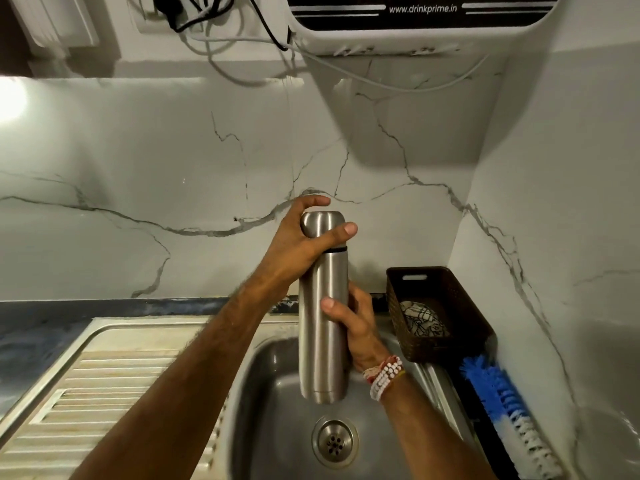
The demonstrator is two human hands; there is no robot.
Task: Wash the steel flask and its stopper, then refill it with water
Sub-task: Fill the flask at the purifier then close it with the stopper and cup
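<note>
A tall steel flask [320, 327] is held upright above the sink basin [277, 403]. Its rounded steel cap [320, 228] sits on top, above a black ring. My left hand [298, 237] grips the cap, fingers and thumb curled round it. My right hand [353, 323] grips the flask's body from the right, thumb across the front; white bead bracelets circle that wrist. The stopper is hidden under the cap.
A ribbed steel draining board [114, 393] lies left of the basin, whose drain [334, 443] shows below the flask. A brown plastic basket [446, 306] with a cloth stands at the right. A blue-and-white bottle brush [498, 400] lies beside it. A water purifier [415, 26] hangs above.
</note>
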